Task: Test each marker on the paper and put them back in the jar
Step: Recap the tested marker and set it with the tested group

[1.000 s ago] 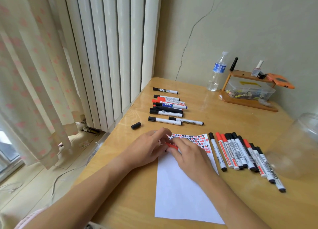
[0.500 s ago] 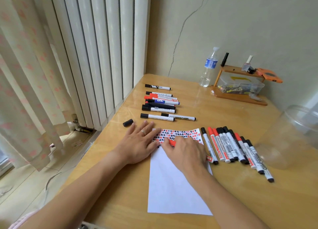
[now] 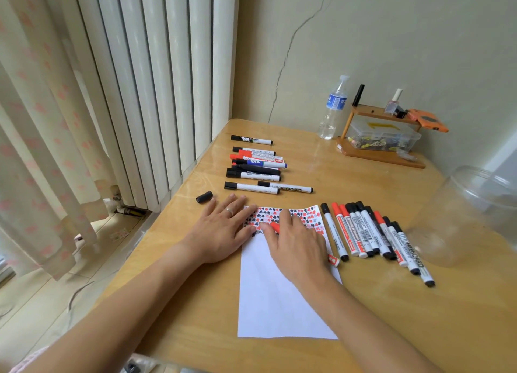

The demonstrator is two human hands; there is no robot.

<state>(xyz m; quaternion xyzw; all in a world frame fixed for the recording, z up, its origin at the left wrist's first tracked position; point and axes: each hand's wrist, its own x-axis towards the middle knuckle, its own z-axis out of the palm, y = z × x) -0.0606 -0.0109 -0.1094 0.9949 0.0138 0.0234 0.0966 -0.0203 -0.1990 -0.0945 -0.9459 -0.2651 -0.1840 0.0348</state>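
Nearest, a sheet of white paper (image 3: 279, 302) is being kept flat on the wooden table (image 3: 195, 316), its far strip already covered in red and black test marks. The paper's left edge is being pressed down by the left hand (image 3: 223, 232), fingers straight and spread, nothing grasped. A red marker (image 3: 275, 227) is being held under the right hand (image 3: 296, 246); its red end shows past the fingers over the marked strip and its other end by the wrist. Whether its cap is on cannot be told.

Just right of the paper, a row of red and black markers (image 3: 369, 238) is lying side by side. Right of these, a clear plastic jar (image 3: 464, 218) is standing, apparently without markers in it. Beyond the left hand, a loose black cap (image 3: 204, 197) is resting, and further off a second group of markers (image 3: 257, 165) is laid out. Farthest, a water bottle (image 3: 334, 109) and a wooden rack (image 3: 383, 143) are placed by the wall.

Step judged in hand: testing the red marker. Next, it would need capping and setting aside or carrying to the jar.
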